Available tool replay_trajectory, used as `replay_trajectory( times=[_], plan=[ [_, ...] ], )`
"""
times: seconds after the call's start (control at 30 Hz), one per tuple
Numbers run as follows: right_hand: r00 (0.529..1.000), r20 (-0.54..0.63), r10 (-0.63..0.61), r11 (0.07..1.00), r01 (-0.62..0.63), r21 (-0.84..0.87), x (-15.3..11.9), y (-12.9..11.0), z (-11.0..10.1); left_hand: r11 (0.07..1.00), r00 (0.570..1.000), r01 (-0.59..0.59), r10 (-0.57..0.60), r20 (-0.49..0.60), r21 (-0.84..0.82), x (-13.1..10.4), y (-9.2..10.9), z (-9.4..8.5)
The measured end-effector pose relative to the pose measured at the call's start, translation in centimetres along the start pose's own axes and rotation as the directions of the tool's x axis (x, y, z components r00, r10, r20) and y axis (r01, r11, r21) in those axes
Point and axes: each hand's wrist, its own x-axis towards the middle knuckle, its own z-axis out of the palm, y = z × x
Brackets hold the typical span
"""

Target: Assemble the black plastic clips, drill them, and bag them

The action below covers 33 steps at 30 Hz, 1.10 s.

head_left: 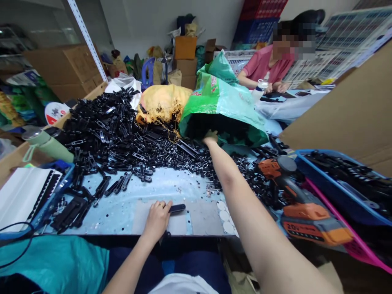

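My left hand [158, 219] rests at the table's front edge, its fingers closed on a flat black plastic bar [177, 208] that points right. My right hand [211, 136] reaches far forward to the mouth of a green woven sack [237, 100] lying on its side. Its fingers are small and partly lost in the sack's dark opening, so their grip does not show. Below the sack spreads a heap of small black pieces and screws [180, 157]. A larger pile of black plastic parts [104, 126] covers the table's left side.
An orange cordless drill [301, 204] lies right of my right forearm, beside a blue basket [339, 157] of black parts. A yellow mesh sack [167, 100] sits left of the green one. A green bottle [49, 143] leans at left. Across the table sits a person in pink [263, 61].
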Motion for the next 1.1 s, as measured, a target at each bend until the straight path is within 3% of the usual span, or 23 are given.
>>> replay_trajectory(
  times=[0.13, 0.23, 0.3, 0.4, 0.43, 0.5, 0.57, 0.63, 0.73, 0.83, 0.9, 1.0, 1.1],
  plan=[
    [0.998, -0.018, -0.06, 0.991, 0.057, -0.12, -3.1, 3.7, -0.9, 1.0, 0.999, -0.001, 0.002, 0.052, -0.018, 0.0, 0.2, -0.7],
    [0.992, 0.0, -0.123, 0.971, 0.121, -0.208, -6.5, 7.7, -1.6, 0.999, 0.997, -0.02, 0.023, 0.077, -0.038, -0.3, 0.2, -1.3],
    [0.977, -0.052, -0.207, 0.937, 0.182, -0.297, -9.2, 10.1, -2.2, 0.999, 0.996, -0.008, 0.011, 0.089, -0.038, -0.6, 0.1, -1.6],
    [0.908, -0.202, -0.368, 0.877, 0.267, -0.4, -13.7, 12.1, -2.8, 0.995, 0.997, 0.04, -0.034, 0.069, -0.094, -0.8, 0.0, -2.1],
    [0.884, -0.212, -0.417, 0.865, 0.314, -0.391, -15.4, 12.2, -2.9, 0.986, 0.998, 0.053, -0.048, 0.034, -0.157, -0.7, 0.1, -2.3],
    [0.849, -0.114, -0.516, 0.832, 0.465, -0.302, -19.0, 11.5, -2.5, 0.931, 0.994, 0.063, -0.092, -0.066, -0.36, -0.2, 0.5, -2.9],
    [0.773, 0.077, -0.629, 0.756, 0.632, -0.171, -22.7, 10.4, -1.4, 0.805, 0.978, 0.056, -0.164, -0.13, -0.591, 0.4, 1.5, -3.6],
    [0.642, 0.24, -0.728, 0.647, 0.759, -0.07, -26.2, 9.2, 0.1, 0.665, 0.96, 0.074, -0.248, -0.127, -0.743, 1.0, 2.7, -4.3],
    [0.466, 0.364, -0.806, 0.532, 0.841, 0.101, -29.6, 8.3, 1.9, 0.591, 0.934, 0.093, -0.33, -0.135, -0.801, 1.1, 4.5, -4.5],
    [0.375, 0.383, -0.844, 0.483, 0.842, 0.239, -30.7, 8.6, 2.6, 0.642, 0.952, 0.014, -0.243, -0.187, -0.766, 0.3, 5.0, -4.1],
    [0.363, 0.397, -0.843, 0.469, 0.857, 0.214, -30.5, 9.3, 2.8, 0.708, 0.982, -0.03, -0.112, -0.154, -0.705, -0.1, 4.4, -3.9],
    [0.361, 0.426, -0.83, 0.444, 0.889, 0.111, -30.0, 10.5, 3.2, 0.876, 0.998, -0.058, 0.07, 0.005, -0.479, 0.0, 2.7, -3.7],
    [0.351, 0.428, -0.833, 0.412, 0.91, 0.056, -29.8, 11.1, 4.2, 0.972, 0.974, -0.1, 0.14, 0.178, -0.214, 0.7, 1.6, -3.3]
  ],
)
